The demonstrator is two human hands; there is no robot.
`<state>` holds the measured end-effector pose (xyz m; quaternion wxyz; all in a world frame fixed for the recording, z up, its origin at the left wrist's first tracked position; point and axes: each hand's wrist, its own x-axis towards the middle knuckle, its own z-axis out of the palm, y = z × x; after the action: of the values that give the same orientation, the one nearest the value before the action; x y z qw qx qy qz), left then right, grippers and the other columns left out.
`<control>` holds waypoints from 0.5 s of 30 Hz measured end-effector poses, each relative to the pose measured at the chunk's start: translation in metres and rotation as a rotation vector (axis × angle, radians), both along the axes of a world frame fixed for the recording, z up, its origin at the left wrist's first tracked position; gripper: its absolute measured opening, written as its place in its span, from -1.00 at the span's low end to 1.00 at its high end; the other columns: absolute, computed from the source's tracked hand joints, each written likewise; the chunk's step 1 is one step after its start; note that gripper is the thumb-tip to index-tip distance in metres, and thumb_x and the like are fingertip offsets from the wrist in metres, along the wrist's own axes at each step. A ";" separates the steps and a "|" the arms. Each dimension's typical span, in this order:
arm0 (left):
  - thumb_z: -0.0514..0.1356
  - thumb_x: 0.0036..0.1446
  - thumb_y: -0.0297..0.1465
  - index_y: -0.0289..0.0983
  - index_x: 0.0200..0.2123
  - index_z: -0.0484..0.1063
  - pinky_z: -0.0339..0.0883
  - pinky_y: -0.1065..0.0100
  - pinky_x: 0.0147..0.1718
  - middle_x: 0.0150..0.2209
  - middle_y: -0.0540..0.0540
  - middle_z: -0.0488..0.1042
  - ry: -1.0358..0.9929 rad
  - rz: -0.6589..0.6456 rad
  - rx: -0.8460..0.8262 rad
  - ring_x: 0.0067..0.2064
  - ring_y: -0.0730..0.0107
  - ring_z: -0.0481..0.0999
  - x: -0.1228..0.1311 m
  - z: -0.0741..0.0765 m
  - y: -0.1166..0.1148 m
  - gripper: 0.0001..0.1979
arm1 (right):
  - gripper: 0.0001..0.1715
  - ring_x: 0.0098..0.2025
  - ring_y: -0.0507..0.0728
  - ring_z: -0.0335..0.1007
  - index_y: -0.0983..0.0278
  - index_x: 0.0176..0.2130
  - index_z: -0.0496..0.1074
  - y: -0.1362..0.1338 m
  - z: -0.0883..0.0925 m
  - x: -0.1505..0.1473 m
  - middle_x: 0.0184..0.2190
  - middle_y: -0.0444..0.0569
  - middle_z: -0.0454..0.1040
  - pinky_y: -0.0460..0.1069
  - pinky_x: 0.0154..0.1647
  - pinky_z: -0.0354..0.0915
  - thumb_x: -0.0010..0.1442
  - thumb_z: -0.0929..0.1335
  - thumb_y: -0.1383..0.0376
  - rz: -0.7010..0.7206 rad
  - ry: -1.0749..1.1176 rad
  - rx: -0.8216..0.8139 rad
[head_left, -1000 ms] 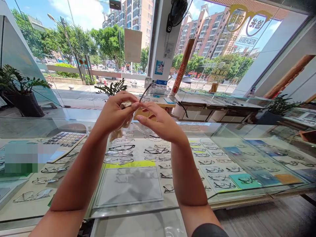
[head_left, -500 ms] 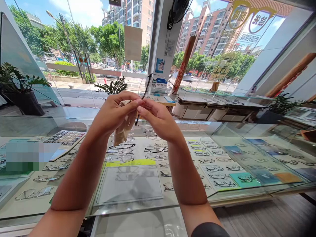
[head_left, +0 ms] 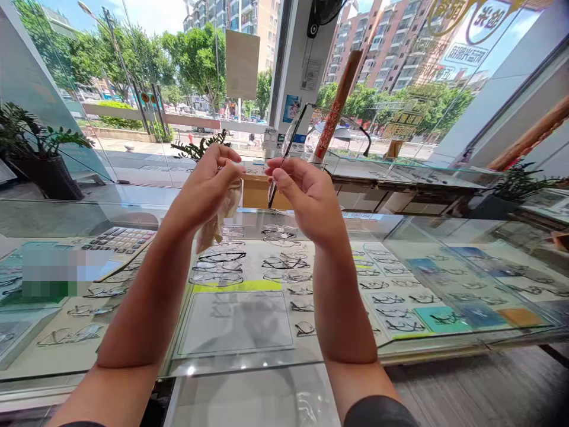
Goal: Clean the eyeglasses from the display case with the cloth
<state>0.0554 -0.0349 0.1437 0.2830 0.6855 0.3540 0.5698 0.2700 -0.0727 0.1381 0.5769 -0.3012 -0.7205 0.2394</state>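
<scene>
A pair of eyeglasses (head_left: 293, 135) with a dark upper rim is tilted steeply above the counter. My right hand (head_left: 313, 198) pinches it near the middle, and one dark temple arm reaches out to the right over that hand. A beige cleaning cloth (head_left: 212, 231) hangs beneath my left hand (head_left: 207, 187), whose fingers are curled round it. That hand is apart from the eyeglasses, a short gap to their left. Part of the cloth is hidden behind the left hand and wrist.
Below my arms stands a glass display case (head_left: 249, 365) with rows of spectacle frames inside. A large-key calculator (head_left: 119, 240) lies at the left. Potted plants (head_left: 42, 172) and a second counter (head_left: 400, 190) are farther back, before the shop window.
My hands have separated; the left with the cloth has come off the eyeglasses. My right hand has moved right and slightly up, turning the eyeglasses so a temple arm shows.
</scene>
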 end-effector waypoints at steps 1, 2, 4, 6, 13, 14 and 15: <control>0.23 0.35 -0.33 -0.18 -0.01 0.48 0.47 0.24 -0.13 -0.16 -0.09 0.46 0.098 0.030 -0.027 -0.14 0.24 0.49 -0.001 -0.002 0.004 -0.83 | -0.51 0.16 0.24 0.59 0.17 0.14 0.65 0.001 0.000 0.002 -0.01 0.05 0.66 0.19 0.22 0.54 0.47 0.46 -0.10 -0.004 -0.002 0.015; 0.17 0.35 -0.38 -0.19 0.01 0.48 0.48 0.21 -0.09 -0.15 -0.10 0.46 0.206 0.049 -0.047 -0.13 0.21 0.48 -0.002 -0.004 0.008 -0.80 | -0.51 0.17 0.24 0.60 0.17 0.15 0.64 0.001 0.000 0.003 0.00 0.04 0.65 0.19 0.23 0.53 0.48 0.45 -0.10 -0.006 -0.003 0.029; 0.12 0.32 -0.43 -0.21 0.04 0.46 0.47 0.15 -0.02 -0.11 -0.14 0.49 0.437 0.055 -0.077 -0.10 0.17 0.48 -0.001 -0.008 0.015 -0.74 | -0.50 0.17 0.23 0.60 0.17 0.15 0.64 0.002 -0.001 0.003 0.03 0.04 0.65 0.19 0.25 0.53 0.49 0.44 -0.11 -0.005 -0.007 0.044; 0.11 0.31 -0.45 -0.24 0.06 0.45 0.44 0.13 -0.01 -0.10 -0.17 0.52 0.676 0.022 -0.130 -0.12 0.15 0.48 0.001 -0.014 0.021 -0.71 | -0.48 0.17 0.23 0.60 0.17 0.16 0.63 0.002 -0.002 0.003 0.03 0.03 0.65 0.18 0.25 0.53 0.49 0.44 -0.13 -0.001 -0.012 0.049; 0.19 0.28 -0.46 -0.21 0.14 0.52 0.42 0.18 -0.14 -0.15 -0.18 0.65 1.197 0.035 -0.365 -0.17 0.06 0.60 0.015 -0.051 0.059 -0.63 | -0.51 0.15 0.21 0.61 0.17 0.15 0.63 0.001 -0.003 0.003 0.02 0.02 0.65 0.16 0.25 0.55 0.51 0.43 -0.10 0.000 -0.026 0.057; 0.22 0.24 -0.47 -0.21 0.09 0.54 0.43 0.17 -0.13 -0.15 -0.20 0.67 1.216 0.062 -0.385 -0.16 0.03 0.62 0.016 -0.057 0.065 -0.64 | -0.52 0.15 0.20 0.61 0.17 0.15 0.63 0.001 -0.003 0.004 0.02 0.02 0.65 0.16 0.24 0.55 0.52 0.43 -0.09 -0.001 -0.031 0.056; 0.25 0.21 -0.47 -0.22 0.04 0.56 0.45 0.15 -0.11 -0.13 -0.22 0.68 1.227 0.087 -0.398 -0.14 -0.01 0.64 0.015 -0.062 0.070 -0.67 | -0.53 0.14 0.20 0.61 0.17 0.15 0.63 0.001 -0.003 0.004 0.02 0.02 0.65 0.16 0.24 0.55 0.52 0.42 -0.08 -0.001 -0.037 0.056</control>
<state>0.0707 0.0352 0.0818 0.1278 0.8061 0.5778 0.0088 0.2739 -0.0719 0.1350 0.5718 -0.2896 -0.7373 0.2133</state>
